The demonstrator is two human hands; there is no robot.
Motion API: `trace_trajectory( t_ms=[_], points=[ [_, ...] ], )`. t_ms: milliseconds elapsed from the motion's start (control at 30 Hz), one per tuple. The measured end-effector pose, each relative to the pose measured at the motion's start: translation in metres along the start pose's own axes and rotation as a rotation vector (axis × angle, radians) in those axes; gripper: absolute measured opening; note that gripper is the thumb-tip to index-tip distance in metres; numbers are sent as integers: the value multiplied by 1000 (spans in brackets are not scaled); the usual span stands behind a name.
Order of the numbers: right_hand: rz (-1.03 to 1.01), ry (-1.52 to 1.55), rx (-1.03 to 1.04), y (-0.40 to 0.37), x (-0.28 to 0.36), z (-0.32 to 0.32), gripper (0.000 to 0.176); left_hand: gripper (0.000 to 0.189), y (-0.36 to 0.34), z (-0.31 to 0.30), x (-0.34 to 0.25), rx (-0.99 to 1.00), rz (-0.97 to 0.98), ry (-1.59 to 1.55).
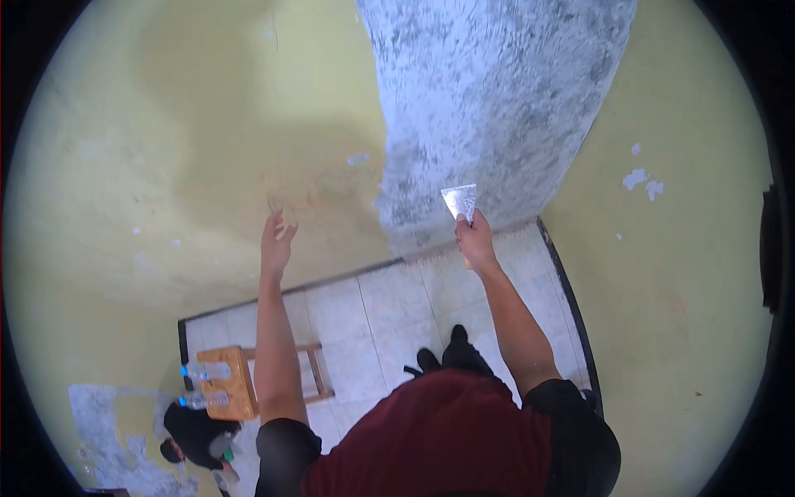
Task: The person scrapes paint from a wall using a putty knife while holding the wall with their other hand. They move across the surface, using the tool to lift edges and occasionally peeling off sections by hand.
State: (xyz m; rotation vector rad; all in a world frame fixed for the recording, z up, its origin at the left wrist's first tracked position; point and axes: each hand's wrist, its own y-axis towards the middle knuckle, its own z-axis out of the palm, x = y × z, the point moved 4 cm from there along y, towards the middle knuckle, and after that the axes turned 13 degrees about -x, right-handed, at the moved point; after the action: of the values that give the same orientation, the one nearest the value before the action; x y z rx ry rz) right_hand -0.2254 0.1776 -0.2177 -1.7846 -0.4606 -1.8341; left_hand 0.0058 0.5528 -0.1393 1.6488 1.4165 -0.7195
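My right hand (475, 240) is wrapped round the handle of a scraper (460, 200) with a wide metal blade, held up in front of the scraped grey-white part of the wall (489, 99). To the left, my left hand (279, 243) is raised near the yellow-green painted wall (306, 178); its fingers are apart and slightly curled, with nothing in them. A small pale chipped spot (358, 159) shows on the paint above it.
A wooden stool (240, 389) stands at the lower left, with two plastic bottles (211, 371) on it. Beside it a person in black (199, 435) is low down near another scraped wall patch (99, 422). Dark skirting edges the tiled floor (397, 302).
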Motion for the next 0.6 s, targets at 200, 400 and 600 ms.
trace_trajectory(
  t_ms=[200,400,600],
  points=[
    [-36,157,-9,67,127,67,16,85,69,19,-188,-37,605,184],
    [-368,-56,-94,156,168,129,26,122,133,59,-266,-228,761,395],
    [-436,-41,-114,197,230,181,35,148,174,109,-266,-368,605,534]
  ],
)
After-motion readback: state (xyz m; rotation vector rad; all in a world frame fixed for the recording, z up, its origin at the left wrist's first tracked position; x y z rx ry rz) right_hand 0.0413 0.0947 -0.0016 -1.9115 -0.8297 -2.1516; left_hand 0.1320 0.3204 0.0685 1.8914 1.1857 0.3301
